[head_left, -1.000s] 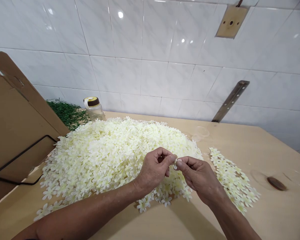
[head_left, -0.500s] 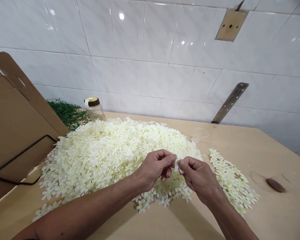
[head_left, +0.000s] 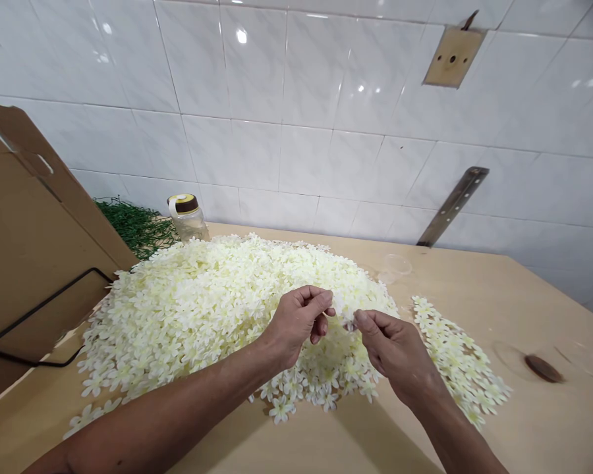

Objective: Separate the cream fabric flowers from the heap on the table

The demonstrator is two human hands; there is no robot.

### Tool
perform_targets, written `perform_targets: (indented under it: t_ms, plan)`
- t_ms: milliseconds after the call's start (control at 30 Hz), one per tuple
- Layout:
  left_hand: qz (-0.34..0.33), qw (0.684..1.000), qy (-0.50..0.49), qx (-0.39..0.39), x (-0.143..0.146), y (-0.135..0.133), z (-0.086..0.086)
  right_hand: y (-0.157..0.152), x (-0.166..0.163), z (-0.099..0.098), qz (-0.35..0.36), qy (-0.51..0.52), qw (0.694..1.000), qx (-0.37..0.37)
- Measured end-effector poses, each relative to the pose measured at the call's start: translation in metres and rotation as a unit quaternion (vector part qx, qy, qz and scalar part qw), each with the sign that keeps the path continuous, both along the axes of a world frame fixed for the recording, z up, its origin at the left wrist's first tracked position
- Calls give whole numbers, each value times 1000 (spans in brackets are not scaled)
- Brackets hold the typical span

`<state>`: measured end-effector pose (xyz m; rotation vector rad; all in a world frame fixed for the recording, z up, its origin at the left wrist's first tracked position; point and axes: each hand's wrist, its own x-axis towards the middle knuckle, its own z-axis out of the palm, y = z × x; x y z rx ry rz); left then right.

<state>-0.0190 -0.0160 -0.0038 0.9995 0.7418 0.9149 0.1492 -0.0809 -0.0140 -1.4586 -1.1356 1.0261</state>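
A big heap of white artificial flowers (head_left: 217,289) with pale yellow centres lies on the table under my hands. Over its right part, my left hand (head_left: 301,324) is closed in a pinch of thumb and forefinger; what sits at its fingertips blends into the white blossoms behind. To its right, my right hand (head_left: 393,352) also pinches, with a small white flower (head_left: 349,326) partly showing at its thumb tip. A short gap parts the two hands. Beyond my right hand lies a smaller spread of the same flowers (head_left: 457,355).
A cardboard box (head_left: 39,250) with a black wire frame (head_left: 34,309) stands at the left. Behind the heap are green artificial foliage (head_left: 133,224) and a clear bottle (head_left: 190,220). On the table's (head_left: 479,276) right lie a clear ring (head_left: 398,264) and a brown oval object (head_left: 544,368).
My left hand has moved left and slightly up, away from my right hand, widening the gap between their fingertips. My right hand has hardly moved.
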Motion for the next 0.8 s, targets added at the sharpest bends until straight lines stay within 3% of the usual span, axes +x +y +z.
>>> perform_targets:
  t_ms: [133, 300, 400, 800]
  plan:
    - [-4, 998, 27, 56, 1, -4, -2, -1, -1, 1, -42, -76, 996, 24]
    - [-10, 991, 68, 111, 4, -13, -2, 1, -4, -2, 44, 16, 999, 16]
    - [-8, 989, 77, 128, 4, -18, 0, 2, -5, -2, 29, 43, 999, 10]
    - [-34, 995, 56, 74, 4, -14, -3, 1, -2, -6, 34, 64, 997, -4]
